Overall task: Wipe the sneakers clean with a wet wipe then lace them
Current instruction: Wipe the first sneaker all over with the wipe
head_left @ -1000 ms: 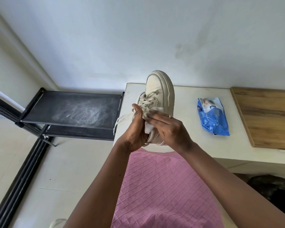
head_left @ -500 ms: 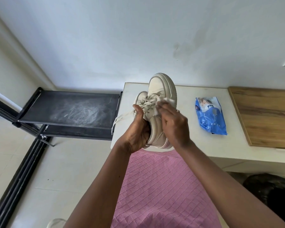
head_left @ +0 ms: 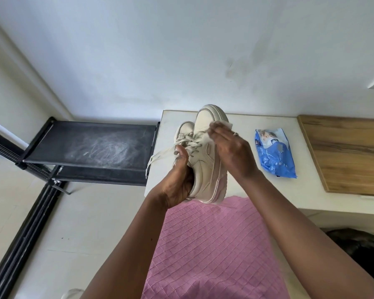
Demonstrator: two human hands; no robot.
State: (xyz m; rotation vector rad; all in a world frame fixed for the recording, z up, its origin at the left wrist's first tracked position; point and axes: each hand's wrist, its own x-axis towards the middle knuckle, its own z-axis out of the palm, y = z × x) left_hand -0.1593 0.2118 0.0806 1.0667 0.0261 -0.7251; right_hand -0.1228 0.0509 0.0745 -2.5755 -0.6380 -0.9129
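Head view: left hand (head_left: 177,182) grips the sneaker (head_left: 205,156) round its heel end, held up over the surface (head_left: 257,190) edge, toe at 12 o'clock. Right hand (head_left: 231,152), blurred, fingers flat, presses the wet wipe (head_left: 224,124) on the upper. Since a second ago the wipe went from the lace area up to the toe at 1 o'clock. Wiping looks part done, lacing not begun; laces (head_left: 160,154) hang loose at 9. Other sneaker (head_left: 183,131) just behind; wipes pack (head_left: 274,156) at 3.
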